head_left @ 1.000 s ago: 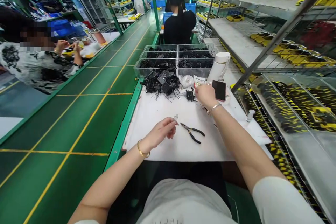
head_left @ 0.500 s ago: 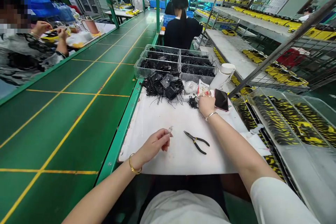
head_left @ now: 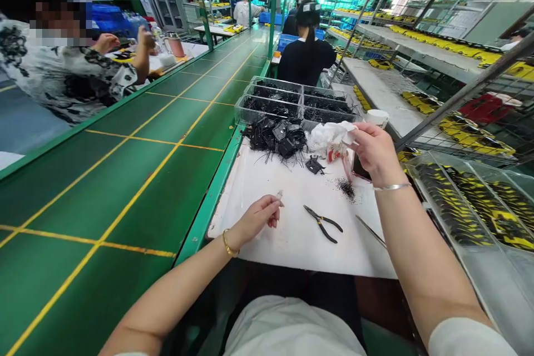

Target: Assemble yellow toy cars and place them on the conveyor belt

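Note:
My left hand point(head_left: 261, 217) is closed over the near part of the white work surface point(head_left: 267, 253), a small clear piece point(head_left: 280, 194) pinched at its fingertips. Raised above the right side, my right hand point(head_left: 373, 150) grips the end of a crumpled white sheet point(head_left: 329, 134), thin like tissue or plastic film. Beneath that sheet, a red and white packet point(head_left: 335, 154) is partly covered. Long-nose pliers point(head_left: 323, 223) with black handles lie open between my hands. A black part with wires point(head_left: 314, 165) and a scatter of tiny black bits point(head_left: 346, 189) rest nearby.
Behind lies a heap of black wired parts point(head_left: 277, 136), then a clear divided bin point(head_left: 240, 111) of more. A thin metal rod point(head_left: 370, 231) lies near my right forearm. The green conveyor point(head_left: 137, 189) runs along the left; racks point(head_left: 442, 47) and a tray point(head_left: 513, 267) stand right.
My right hand has risen from the things at the back right and now holds the white sheet. The view has turned left. My left hand keeps its pinch.

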A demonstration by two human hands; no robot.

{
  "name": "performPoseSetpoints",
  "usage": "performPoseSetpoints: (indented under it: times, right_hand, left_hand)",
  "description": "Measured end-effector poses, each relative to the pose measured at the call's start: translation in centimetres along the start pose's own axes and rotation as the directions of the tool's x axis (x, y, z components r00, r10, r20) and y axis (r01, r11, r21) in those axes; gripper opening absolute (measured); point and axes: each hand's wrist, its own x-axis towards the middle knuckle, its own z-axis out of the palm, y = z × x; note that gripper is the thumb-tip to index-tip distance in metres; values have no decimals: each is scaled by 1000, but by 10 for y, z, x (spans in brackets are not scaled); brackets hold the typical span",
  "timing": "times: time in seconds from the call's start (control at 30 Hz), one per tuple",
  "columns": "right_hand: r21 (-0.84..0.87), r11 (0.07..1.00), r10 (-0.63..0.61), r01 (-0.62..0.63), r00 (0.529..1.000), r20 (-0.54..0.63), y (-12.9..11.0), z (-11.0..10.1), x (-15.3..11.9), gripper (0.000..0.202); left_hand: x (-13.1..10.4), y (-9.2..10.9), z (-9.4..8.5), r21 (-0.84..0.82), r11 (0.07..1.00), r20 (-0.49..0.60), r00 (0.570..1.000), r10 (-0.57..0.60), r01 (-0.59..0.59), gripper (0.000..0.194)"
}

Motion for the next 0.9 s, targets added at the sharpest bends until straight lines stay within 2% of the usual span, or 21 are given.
performPoseSetpoints:
  times: [0.07, 0.17, 0.23, 0.3, 0.33, 0.43, 0.53, 0.63, 0.8, 0.9]
  right_hand:
    - [218, 972, 63, -87, 992, 110, -1, 18, -35, 34]
    - [241, 945, 140, -220, 941, 310, 8, 50, -95, 32]
    - [267, 904, 185, -333, 870, 458, 18, 69, -130, 28]
    - [288, 886, 168, -365, 828, 534, 29, 82, -152, 26]
    - [288, 894, 145, -342, 832, 536, 33, 85, -158, 26]
    - [264, 926, 112, -270, 865, 489, 43, 88, -163, 26]
    - [308, 867, 215, -392, 851, 478, 45, 85, -159, 31]
    - [371, 808, 273, -458, 849, 453, 44, 81, -154, 35]
    - [445, 801, 252, -400, 900, 355, 38, 74, -151, 34]
    - [393, 872, 155, -291, 927, 341, 28, 66, -156, 31]
  left_hand:
    - [-1, 2, 0, -5, 1000, -3, 1000, 21, -21, 45]
    - [-3, 3, 0, -7, 999, 5, 999, 54, -54, 44]
    - [-4, 3, 0, 8, 998, 5, 998, 64, -64, 43]
    - [-5, 1, 0, 39, 997, 0, 998, 61, -61, 41]
    - [-6, -1, 1, 63, 996, -2, 998, 63, -63, 40]
    - [-8, -5, 3, 198, 975, -5, 994, 106, -103, 33]
    - [-10, -8, 5, 328, 927, 16, 983, 185, -180, 30]
    - [-10, -11, 6, 292, 921, 46, 966, 256, -258, 32]
    - [-7, -17, 3, 228, 912, 44, 940, 339, -340, 32]
    - [-7, -17, 1, 303, 884, 36, 931, 363, -356, 31]
